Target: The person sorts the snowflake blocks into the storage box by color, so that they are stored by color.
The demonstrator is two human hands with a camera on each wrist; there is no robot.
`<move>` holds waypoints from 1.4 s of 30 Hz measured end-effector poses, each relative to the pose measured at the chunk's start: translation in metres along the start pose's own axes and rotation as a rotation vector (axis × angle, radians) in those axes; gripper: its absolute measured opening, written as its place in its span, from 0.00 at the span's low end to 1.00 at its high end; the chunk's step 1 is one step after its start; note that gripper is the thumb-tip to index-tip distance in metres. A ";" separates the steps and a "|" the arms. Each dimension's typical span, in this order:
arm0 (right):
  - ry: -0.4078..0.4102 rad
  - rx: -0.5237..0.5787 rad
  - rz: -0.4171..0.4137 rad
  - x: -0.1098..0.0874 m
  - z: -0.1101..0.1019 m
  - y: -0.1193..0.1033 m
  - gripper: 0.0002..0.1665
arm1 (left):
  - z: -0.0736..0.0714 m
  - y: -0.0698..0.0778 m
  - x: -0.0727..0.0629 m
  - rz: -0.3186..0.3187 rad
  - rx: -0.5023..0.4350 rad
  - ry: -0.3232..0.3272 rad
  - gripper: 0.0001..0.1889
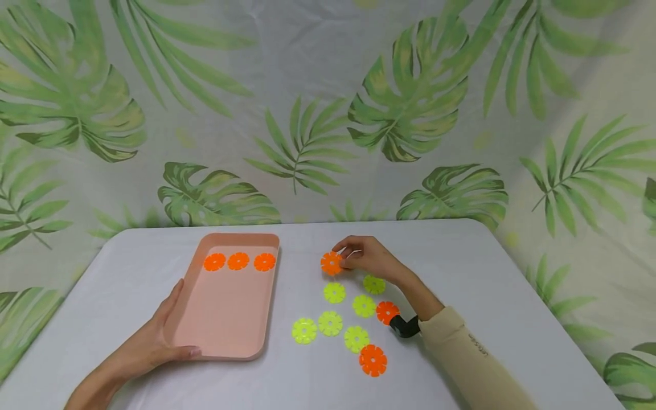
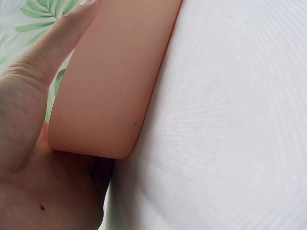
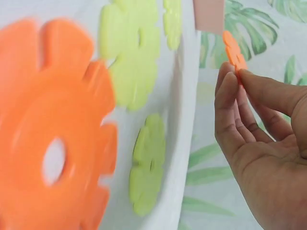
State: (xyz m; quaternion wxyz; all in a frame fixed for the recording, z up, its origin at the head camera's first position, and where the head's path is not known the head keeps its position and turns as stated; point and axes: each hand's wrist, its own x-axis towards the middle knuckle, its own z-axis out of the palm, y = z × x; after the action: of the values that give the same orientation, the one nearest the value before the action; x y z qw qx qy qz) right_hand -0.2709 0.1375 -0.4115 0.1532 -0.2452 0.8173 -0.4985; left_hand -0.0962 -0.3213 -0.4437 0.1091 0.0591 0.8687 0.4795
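Head view: the right hand point(image 1: 371, 257) has its fingers clamped on an orange disc point(image 1: 331, 270) above the tabletop point(image 1: 430, 250). The left hand point(image 1: 151, 344) grips the tray point(image 1: 220, 313), fingers curled round it.

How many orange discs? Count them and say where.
6: three orange discs in a row across the pink tray, one in the right hand, one on the table by the black object, one lowest in the head view. The sleeve may hide more.
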 end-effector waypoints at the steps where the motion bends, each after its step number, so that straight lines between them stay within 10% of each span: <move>1: 0.001 0.007 0.001 0.002 0.002 -0.002 0.18 | 0.000 0.000 0.000 0.003 -0.002 0.000 0.69; 42: -0.054 -0.054 -0.072 0.059 0.074 -0.045 0.16 | 0.000 -0.005 0.000 0.023 0.006 0.021 0.68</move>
State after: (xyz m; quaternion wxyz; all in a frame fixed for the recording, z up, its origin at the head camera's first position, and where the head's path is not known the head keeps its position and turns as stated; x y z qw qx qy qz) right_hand -0.2726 0.0325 -0.4052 0.1503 -0.2917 0.8167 -0.4747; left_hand -0.0962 -0.3237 -0.4480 0.0943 0.0646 0.8706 0.4786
